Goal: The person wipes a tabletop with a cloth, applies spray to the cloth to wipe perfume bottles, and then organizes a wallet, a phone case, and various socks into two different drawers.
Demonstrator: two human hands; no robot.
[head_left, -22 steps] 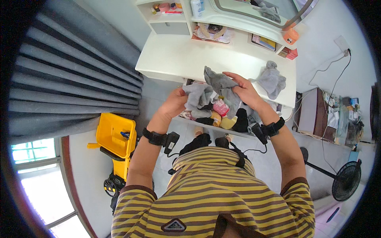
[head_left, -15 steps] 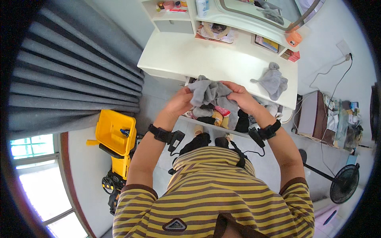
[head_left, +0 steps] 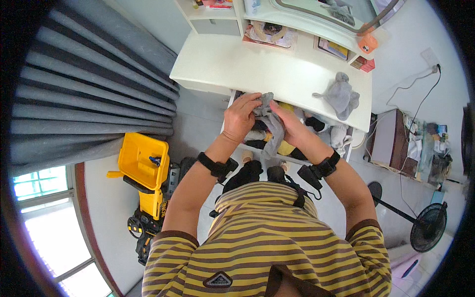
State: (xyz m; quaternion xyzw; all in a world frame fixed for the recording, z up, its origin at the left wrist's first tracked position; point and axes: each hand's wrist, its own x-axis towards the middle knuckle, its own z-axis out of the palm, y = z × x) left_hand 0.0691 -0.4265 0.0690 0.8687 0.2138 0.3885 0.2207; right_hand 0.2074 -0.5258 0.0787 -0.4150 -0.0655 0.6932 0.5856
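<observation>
Over a pulled-out drawer (head_left: pixel 247 146), a bunched grey cloth garment (head_left: pixel 273 129) is held between my two hands, with one length of it hanging down. My left hand (head_left: pixel 239 117) closes on its left side with the fingers bent over the cloth. On the other side my right hand (head_left: pixel 291 126) grips it, thumb up along the fabric; part of those fingers is hidden. Beneath them the drawer holds several crumpled clothes in black, yellow, white and grey, with some white socks (head_left: pixel 339 138) at the right end. Another grey garment (head_left: pixel 339 96) lies crumpled on the white dressing table (head_left: pixel 222 64).
A mirror (head_left: pixel 341 15) and open shelves stand at the back of the table. On the left are a grey curtain (head_left: pixel 99 89) and a yellow toy truck (head_left: pixel 143 163). To the right are a cluttered low stand (head_left: pixel 391 141), a hanging cable and a black fan (head_left: pixel 428 226).
My hands have drawn closer together, gathering the grey garment that was spread wider between them. The left hand has turned over the cloth, and more of the drawer's right side shows.
</observation>
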